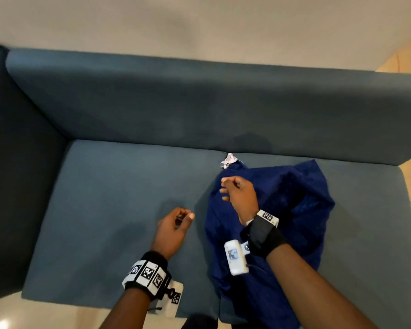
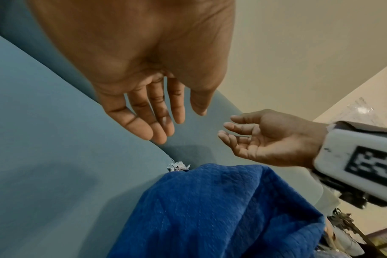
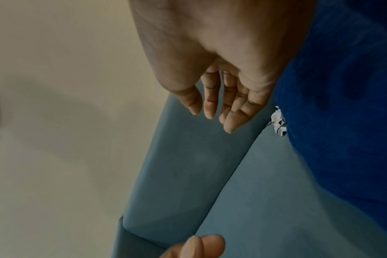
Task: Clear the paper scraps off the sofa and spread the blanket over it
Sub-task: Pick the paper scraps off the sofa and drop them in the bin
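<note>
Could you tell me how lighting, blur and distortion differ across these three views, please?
Head view: evenly lit and fairly sharp; soft shadows of both hands fall on the sofa; wide-angle bending of the backrest edges. Left wrist view: bright, the left hand looms large from lens distortion, the blanket weave is sharp. Right wrist view: dimmer and softer, the right hand slightly blurred, the scraps bright white.

The sofa (image 1: 128, 210) is showing a muted grey-blue. The blanket (image 1: 282, 210) is looking deep blue, and the paper scraps (image 1: 228, 160) are appearing white.
</note>
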